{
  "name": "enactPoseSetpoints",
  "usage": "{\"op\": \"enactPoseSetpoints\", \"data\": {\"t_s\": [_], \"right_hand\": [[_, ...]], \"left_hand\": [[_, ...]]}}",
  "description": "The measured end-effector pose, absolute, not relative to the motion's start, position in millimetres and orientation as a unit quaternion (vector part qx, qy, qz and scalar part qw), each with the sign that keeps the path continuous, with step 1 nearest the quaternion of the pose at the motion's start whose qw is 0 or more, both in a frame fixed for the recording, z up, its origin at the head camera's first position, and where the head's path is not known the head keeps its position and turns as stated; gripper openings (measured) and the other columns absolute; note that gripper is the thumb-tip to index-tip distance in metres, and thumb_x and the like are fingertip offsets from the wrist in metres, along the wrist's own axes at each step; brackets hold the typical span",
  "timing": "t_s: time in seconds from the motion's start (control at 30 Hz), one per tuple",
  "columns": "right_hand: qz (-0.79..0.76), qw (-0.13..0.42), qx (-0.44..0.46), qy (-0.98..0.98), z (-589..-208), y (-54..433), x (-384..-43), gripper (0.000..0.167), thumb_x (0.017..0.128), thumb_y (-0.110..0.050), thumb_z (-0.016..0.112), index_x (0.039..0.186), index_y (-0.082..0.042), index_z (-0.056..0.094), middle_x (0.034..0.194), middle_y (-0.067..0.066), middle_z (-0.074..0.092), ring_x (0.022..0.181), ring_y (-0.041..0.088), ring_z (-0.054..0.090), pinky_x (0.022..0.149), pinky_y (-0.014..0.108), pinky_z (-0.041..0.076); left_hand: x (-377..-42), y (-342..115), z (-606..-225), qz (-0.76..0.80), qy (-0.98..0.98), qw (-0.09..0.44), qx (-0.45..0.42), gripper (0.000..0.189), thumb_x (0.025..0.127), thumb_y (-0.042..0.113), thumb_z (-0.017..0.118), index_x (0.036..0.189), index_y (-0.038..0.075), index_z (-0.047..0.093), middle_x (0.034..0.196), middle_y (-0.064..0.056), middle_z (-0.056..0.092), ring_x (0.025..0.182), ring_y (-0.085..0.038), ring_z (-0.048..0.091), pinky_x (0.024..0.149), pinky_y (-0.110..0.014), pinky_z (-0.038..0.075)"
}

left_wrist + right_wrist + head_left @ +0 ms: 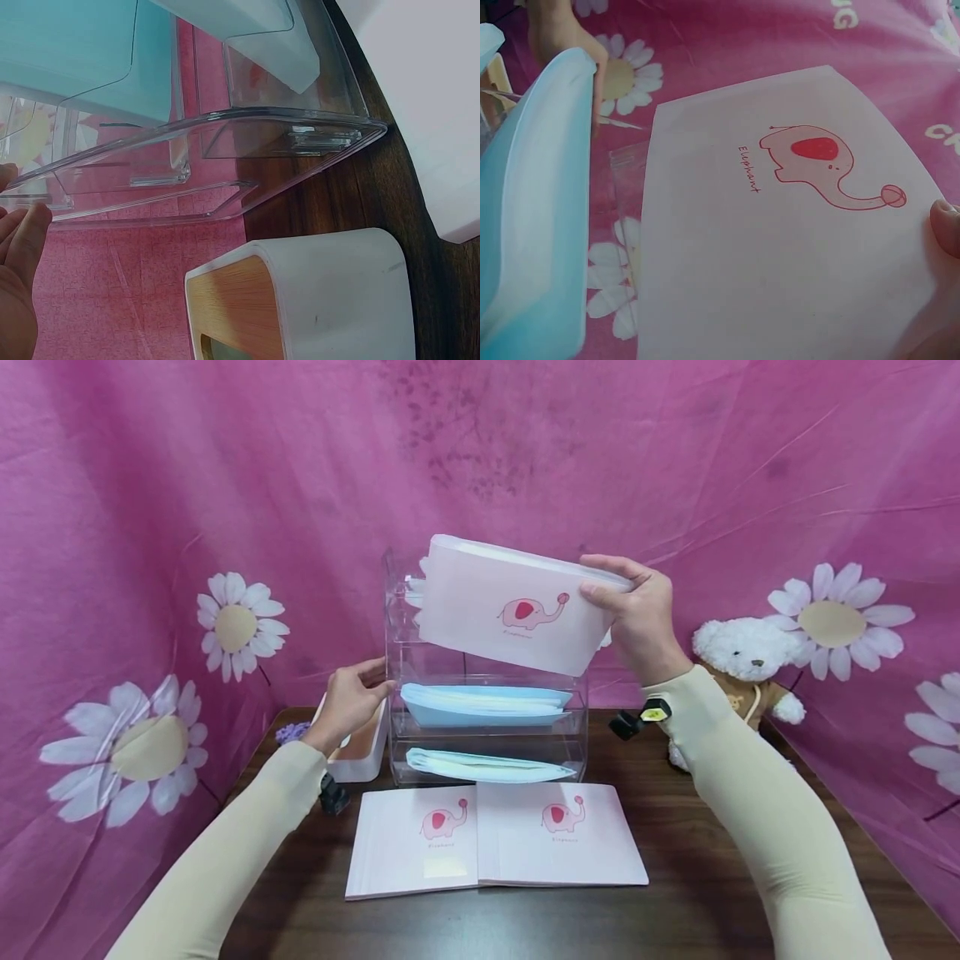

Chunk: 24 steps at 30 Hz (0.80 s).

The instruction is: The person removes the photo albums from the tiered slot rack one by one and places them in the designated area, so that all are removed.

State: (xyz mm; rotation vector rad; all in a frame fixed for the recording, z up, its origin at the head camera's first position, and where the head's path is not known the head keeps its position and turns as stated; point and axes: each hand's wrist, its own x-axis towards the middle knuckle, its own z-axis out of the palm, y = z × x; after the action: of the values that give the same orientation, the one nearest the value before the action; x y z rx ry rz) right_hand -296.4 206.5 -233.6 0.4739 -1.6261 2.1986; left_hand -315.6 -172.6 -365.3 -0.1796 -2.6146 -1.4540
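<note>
My right hand (pixel 637 610) grips a white notebook with a pink elephant drawing (pixel 517 602) by its right end, thumb across the front cover. The notebook is tilted, in front of the upper part of a clear plastic tiered rack (pixel 487 747). In the right wrist view the elephant cover (pixel 780 262) fills the middle. My left hand (pixel 348 702) pinches the left side panel of the rack; in the left wrist view its fingers (pixel 26 240) are at the panel's edge. Light-blue notebooks (pixel 487 706) lie in the middle tier, and more light-blue ones (pixel 487 766) in the bottom tier.
Two white elephant notebooks, a left one (pixel 382 852) and a right one (pixel 562 852), lie before the rack on the dark wooden table (pixel 697 877). A white box with a wood-look top (pixel 363 760) stands left, near purple flowers (pixel 292 732). A white teddy bear (pixel 746 652) sits right.
</note>
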Motion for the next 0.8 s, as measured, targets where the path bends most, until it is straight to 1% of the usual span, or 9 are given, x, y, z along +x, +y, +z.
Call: {"op": "enactPoseSetpoints", "data": {"t_s": [0.17, 0.43, 0.63, 0.8], "right_hand": [[0.796, 0.186, 0.161, -0.552, -230, 219, -290, 0.032, 0.079, 0.008, 0.081, 0.109, 0.000, 0.077, 0.091, 0.009, 0.079, 0.079, 0.020, 0.078, 0.067, 0.031, 0.065], [0.806, 0.208, 0.146, -0.535, -230, 249, -275, 0.032, 0.077, 0.011, 0.080, 0.107, 0.002, 0.077, 0.089, 0.010, 0.079, 0.076, 0.019, 0.078, 0.066, 0.028, 0.064], [0.829, 0.211, 0.154, -0.494, -234, 274, -263, 0.032, 0.080, 0.019, 0.072, 0.109, 0.007, 0.075, 0.090, 0.015, 0.080, 0.078, 0.022, 0.078, 0.067, 0.031, 0.065], [0.842, 0.203, 0.151, -0.477, -239, 298, -252, 0.029, 0.084, 0.021, 0.066, 0.110, 0.009, 0.074, 0.088, 0.017, 0.079, 0.079, 0.024, 0.078, 0.064, 0.033, 0.065]], "left_hand": [[-314, -172, -367, -0.489, -0.867, 0.069, -0.058, 0.055, 0.097, 0.020, 0.070, 0.149, 0.011, 0.052, 0.138, -0.011, 0.066, 0.128, -0.028, 0.064, 0.104, -0.042, 0.055], [-314, -172, -367, -0.491, -0.868, 0.061, -0.053, 0.055, 0.098, 0.021, 0.069, 0.149, 0.011, 0.052, 0.138, -0.010, 0.066, 0.129, -0.027, 0.064, 0.105, -0.042, 0.055], [-315, -174, -366, -0.486, -0.870, 0.058, -0.053, 0.056, 0.098, 0.020, 0.068, 0.150, 0.012, 0.050, 0.141, -0.010, 0.065, 0.130, -0.028, 0.063, 0.105, -0.042, 0.055], [-315, -174, -365, -0.485, -0.871, 0.055, -0.056, 0.057, 0.099, 0.021, 0.068, 0.151, 0.012, 0.048, 0.142, -0.010, 0.063, 0.131, -0.028, 0.062, 0.106, -0.042, 0.054]]}}
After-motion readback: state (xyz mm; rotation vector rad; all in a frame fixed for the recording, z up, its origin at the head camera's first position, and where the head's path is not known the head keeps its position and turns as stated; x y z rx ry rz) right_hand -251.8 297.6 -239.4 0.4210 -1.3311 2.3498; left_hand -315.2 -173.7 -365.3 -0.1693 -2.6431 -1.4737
